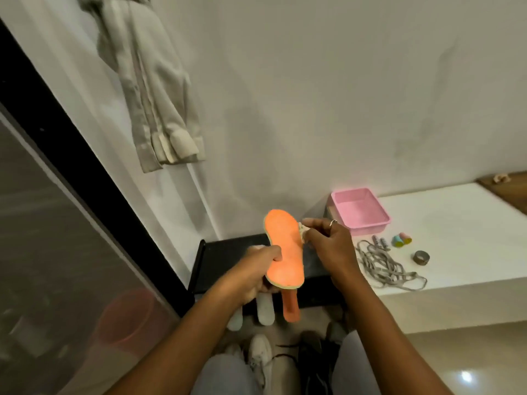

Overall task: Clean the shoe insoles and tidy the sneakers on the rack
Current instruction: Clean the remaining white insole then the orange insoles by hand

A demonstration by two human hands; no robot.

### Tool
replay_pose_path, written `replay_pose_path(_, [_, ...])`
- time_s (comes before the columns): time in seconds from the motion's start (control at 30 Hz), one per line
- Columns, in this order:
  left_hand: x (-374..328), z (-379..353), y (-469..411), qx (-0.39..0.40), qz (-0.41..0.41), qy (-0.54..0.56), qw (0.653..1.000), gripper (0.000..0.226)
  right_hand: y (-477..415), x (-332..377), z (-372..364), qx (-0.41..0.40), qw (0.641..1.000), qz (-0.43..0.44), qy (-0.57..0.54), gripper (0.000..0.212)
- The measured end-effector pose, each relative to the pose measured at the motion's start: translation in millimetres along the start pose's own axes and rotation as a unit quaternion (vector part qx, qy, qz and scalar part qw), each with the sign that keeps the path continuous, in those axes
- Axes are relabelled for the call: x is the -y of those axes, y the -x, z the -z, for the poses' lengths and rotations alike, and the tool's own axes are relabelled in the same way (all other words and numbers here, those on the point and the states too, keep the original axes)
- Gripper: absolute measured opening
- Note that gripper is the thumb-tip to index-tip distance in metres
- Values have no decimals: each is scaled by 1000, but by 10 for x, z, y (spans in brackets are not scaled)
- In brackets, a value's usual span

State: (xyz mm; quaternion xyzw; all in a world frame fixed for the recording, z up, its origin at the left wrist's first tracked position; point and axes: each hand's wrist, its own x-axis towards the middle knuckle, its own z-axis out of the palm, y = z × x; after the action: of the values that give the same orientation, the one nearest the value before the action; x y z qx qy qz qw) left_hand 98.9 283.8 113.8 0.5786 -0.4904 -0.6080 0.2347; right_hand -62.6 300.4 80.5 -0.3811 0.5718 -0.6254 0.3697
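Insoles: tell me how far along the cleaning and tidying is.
Done: insoles are out of the shoes. In hand: left hand grips an orange insole while right hand presses a pale cloth to its edge. Left: second orange insole, two pale insoles, then white sneaker and dark sneaker, not tidied.

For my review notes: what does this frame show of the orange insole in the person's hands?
The orange insole looks like foam, with a pale greenish rim. It is held above the black rack, toe end away, orange face toward the camera. The left hand grips its left edge; the right hand presses a whitish cloth against its right edge.
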Motion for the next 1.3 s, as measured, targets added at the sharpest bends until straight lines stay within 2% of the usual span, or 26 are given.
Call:
replay_pose_path(0.07, [-232,49,330,-26,-68,51,996,42,200,430,29,41,998,52,4,22])
replay_pose_path(0.13, [-411,103,657,-20,-120,103,987,53,395,839,39,66,992,108,25,21])
replay_pose_path(0.2, [-548,140,952,0,-161,143,977,48,572,1215,50,83,983,158,38,16])
replay_pose_path(0.27, [-688,180,1258,40,-190,192,962,43,759,1580,61,90,974,202,42,14])
replay_pose_path(0.4, [-931,201,1861,155,-222,310,911,64,1108,2144,15,82,949,287,100,14])
replay_pose_path(0.53, [-1021,259,2239,188,-269,310,892,56,1392,2474,-50,70,921,357,141,10])
replay_pose_path(0.73, [-1171,499,2579,224,-301,285,882,43,1626,2832,-116,48,822,503,261,13])
replay_pose_path(0.83, [-1199,582,2645,261,-294,312,865,52,1689,2916,-117,53,778,543,311,16])
replay_pose_path(0.9, [-1212,579,2697,271,-300,325,855,59,1736,2931,-132,69,764,550,330,17])
replay_pose_path(1.0, [-1227,545,2748,250,-318,323,856,76,1790,2916,-170,99,784,528,312,17])
replay_pose_path(1.2, [-1231,504,2799,194,-353,305,863,69,1967,2831,-168,100,858,465,194,14])
replay_pose_path(1.3, [-1218,487,2783,197,-359,306,860,68,1982,2820,-195,67,858,470,195,14])
